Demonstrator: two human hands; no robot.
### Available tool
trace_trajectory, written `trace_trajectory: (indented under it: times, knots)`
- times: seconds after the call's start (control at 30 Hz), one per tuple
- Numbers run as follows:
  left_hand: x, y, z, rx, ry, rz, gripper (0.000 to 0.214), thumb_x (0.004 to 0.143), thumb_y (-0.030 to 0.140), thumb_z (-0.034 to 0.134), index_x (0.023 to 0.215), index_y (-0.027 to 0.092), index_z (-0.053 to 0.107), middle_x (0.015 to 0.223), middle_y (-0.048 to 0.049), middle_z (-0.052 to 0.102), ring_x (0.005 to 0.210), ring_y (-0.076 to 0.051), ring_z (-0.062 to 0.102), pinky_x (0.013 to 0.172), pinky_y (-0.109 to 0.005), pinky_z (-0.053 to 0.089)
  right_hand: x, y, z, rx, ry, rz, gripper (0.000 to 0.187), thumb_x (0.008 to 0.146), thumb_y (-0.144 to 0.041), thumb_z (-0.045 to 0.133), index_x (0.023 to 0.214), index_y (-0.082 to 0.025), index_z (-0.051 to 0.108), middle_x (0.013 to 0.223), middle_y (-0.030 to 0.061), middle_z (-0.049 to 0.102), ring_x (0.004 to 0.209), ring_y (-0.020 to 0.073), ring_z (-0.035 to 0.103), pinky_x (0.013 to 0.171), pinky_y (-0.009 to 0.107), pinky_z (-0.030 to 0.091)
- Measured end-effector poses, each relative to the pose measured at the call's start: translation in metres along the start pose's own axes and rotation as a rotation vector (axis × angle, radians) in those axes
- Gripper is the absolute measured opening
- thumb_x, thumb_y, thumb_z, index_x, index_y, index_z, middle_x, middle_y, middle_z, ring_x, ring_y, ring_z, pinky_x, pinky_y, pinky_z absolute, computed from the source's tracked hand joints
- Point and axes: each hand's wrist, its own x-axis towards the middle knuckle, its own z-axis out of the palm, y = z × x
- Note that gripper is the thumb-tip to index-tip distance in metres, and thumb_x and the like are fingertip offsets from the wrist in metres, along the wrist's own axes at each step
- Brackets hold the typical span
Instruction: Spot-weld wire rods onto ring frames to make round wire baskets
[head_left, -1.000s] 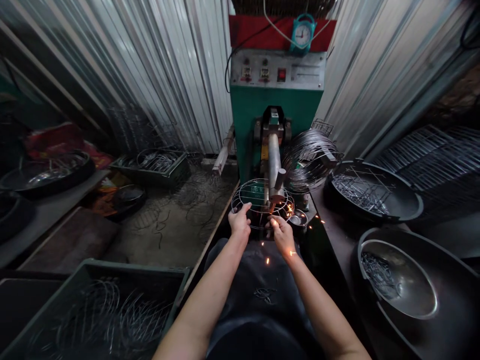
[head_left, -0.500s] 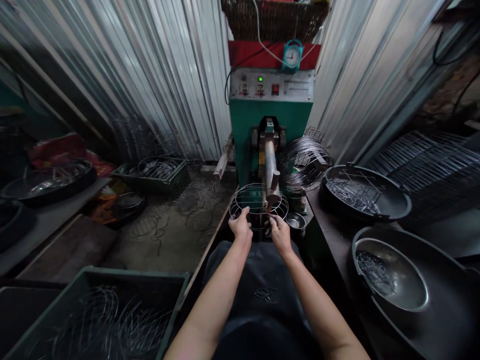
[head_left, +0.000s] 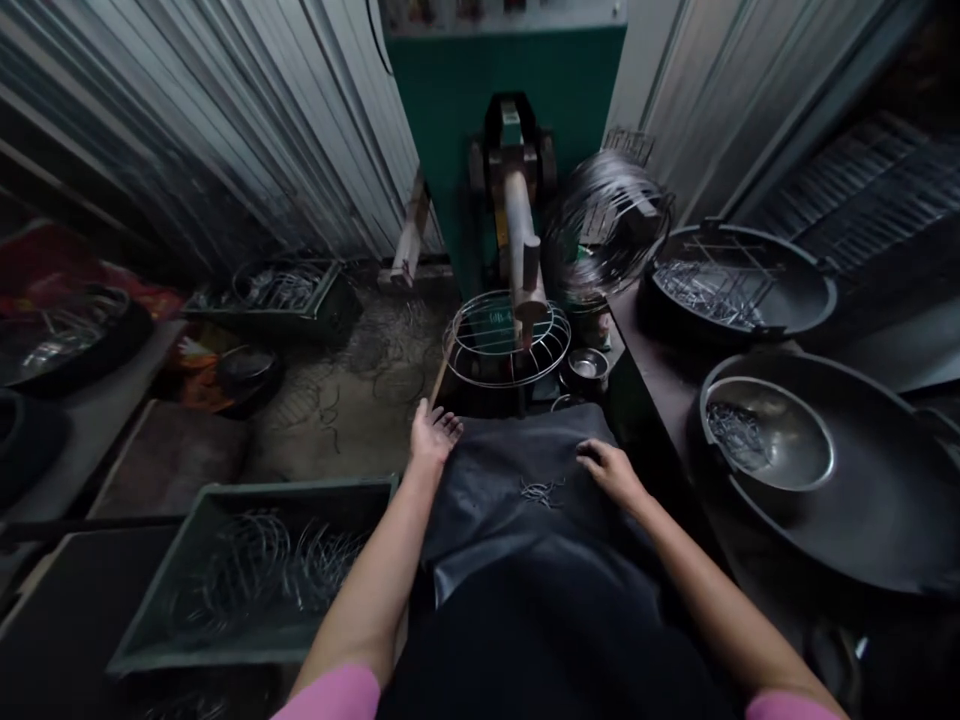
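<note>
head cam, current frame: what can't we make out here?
- Machine control panel: cut off by the top edge.
- Wire coil: motion-blurred, strands unreadable.
- Small wire pieces on the apron: too small to tell their shape.
- Green label behind the round wire rack: too small to read.
- Right hand, left hand: empty, off the rack.

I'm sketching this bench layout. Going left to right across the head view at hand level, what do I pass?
Green plastic crate of wire rings → open left hand → small tangle of wire on the dark apron → right hand → steel bowl of wire pieces inside a big black pan.
</note>
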Motion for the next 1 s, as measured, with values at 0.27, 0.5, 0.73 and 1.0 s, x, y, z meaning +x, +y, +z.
trace_trajectory:
  times: [0.27,0.5,0.73,1.0]
  knots:
    - [0.011,-0.036,-0.046,0.018,0.019,0.281,0.016,0.077,0.032,0.057,0.085,0.019,0.05,0.057,0.0052,0.049,0.041,-0.007,0.045,0.042,-0.018,0.036,0.003,-0.041,0.05,-0.613,-0.532,-0.289,0.033,0.071,-0.026,0.068,0.101,-0.012,0.062,0.101,0.015,0.062,0.097,0.0278,0.055,0.084,0.036,0.041]
    - [0.014,-0.034,-0.046,0.066,-0.049,0.28,0.028,0.067,0.033,0.069,0.081,0.019,0.05,0.058,0.0053,0.051,0.041,-0.007,0.047,0.041,-0.019,0.038,-0.003,-0.051,0.091,-0.753,-0.537,-0.35,0.024,0.083,-0.008,0.042,0.088,-0.012,0.065,0.092,0.0158,0.063,0.093,0.0254,0.054,0.08,0.036,0.039]
    - [0.009,-0.037,-0.047,0.067,-0.094,0.287,0.026,0.065,0.028,0.07,0.078,0.017,0.051,0.058,0.0044,0.052,0.043,-0.007,0.049,0.044,-0.021,0.042,-0.011,-0.04,0.048,-0.358,-0.431,-0.123,0.012,0.075,-0.012,0.054,0.082,-0.016,0.063,0.09,0.0079,0.064,0.084,0.0192,0.058,0.073,0.026,0.041]
    - [0.003,-0.04,-0.046,0.111,-0.085,0.308,0.019,0.069,0.02,0.066,0.08,0.017,0.051,0.057,0.0042,0.05,0.045,-0.008,0.05,0.047,-0.023,0.046,-0.034,0.002,0.028,0.354,-0.221,0.267,0.007,0.071,-0.021,0.052,0.077,-0.018,0.054,0.051,-0.007,0.051,0.041,0.0103,0.046,0.047,0.021,0.038]
